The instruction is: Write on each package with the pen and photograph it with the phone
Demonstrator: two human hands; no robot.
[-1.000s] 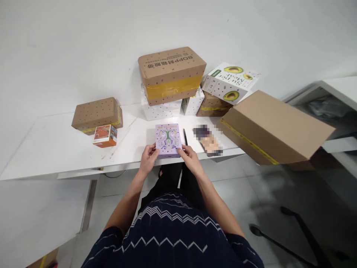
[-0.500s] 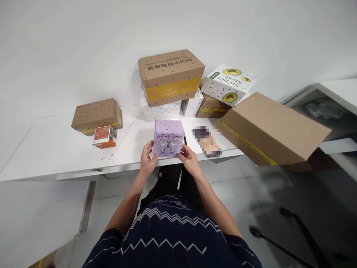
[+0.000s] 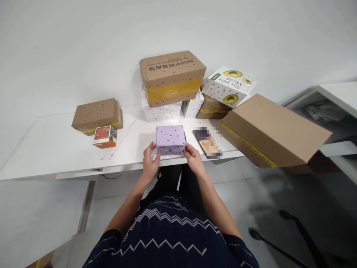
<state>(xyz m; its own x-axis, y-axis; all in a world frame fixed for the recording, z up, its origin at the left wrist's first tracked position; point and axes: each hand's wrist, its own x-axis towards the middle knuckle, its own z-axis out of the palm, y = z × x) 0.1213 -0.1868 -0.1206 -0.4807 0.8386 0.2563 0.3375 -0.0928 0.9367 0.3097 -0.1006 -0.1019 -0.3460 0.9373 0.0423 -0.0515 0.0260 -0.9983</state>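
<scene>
A lilac tea box [image 3: 170, 135] with small dark marks on top sits at the table's front edge, between my two hands. My left hand [image 3: 151, 163] grips its left side, with the thumb at the lower front corner. On the opposite side, my right hand [image 3: 193, 159] holds the box near its front right corner. The printed front face shows only as a narrow strip. A sliver of something dark shows at the box's right side; what it is I cannot tell. Just right of my right hand lies a flat, dark-edged thing [image 3: 208, 143] with a pixelated surface.
A small orange box [image 3: 105, 137] stands before a brown carton [image 3: 96, 115] on the left of the white table [image 3: 69, 154]. Behind the tea box, a large taped carton [image 3: 173, 76] rests on white boxes. An avocado-printed box [image 3: 230, 85] and a big carton [image 3: 275, 130] occupy the right.
The tea box has tipped so that more of its top and less of its printed front show. Both hands have stayed at its sides, shifting slightly.
</scene>
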